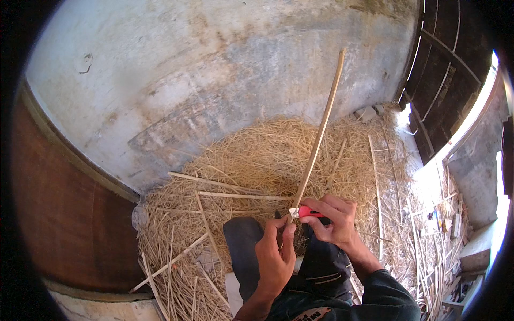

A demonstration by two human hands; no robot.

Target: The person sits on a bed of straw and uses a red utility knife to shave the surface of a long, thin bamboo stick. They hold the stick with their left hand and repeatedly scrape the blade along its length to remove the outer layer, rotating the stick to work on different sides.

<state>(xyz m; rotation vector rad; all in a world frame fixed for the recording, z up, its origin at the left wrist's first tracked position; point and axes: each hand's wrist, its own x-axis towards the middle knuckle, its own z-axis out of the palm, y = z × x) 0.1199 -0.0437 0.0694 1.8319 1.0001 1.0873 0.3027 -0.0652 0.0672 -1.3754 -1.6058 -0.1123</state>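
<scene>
A long, slightly bowed wooden strip rises from my lap, its far end up against the view of the wall. My left hand pinches its near end between thumb and fingers. In my right hand is a red-handled cutter knife, the fingers wrapped round the handle. Its pale blade lies against the strip just beyond my left fingertips. Both hands are close together above my knees. A small dark tip shows beside my left fingers; what it is I cannot make out.
Straw-like shavings cover the floor, with several loose wooden strips lying across them. A stained wall stands ahead, a brown panel at left. To the right are a dark slatted door and more scattered strips.
</scene>
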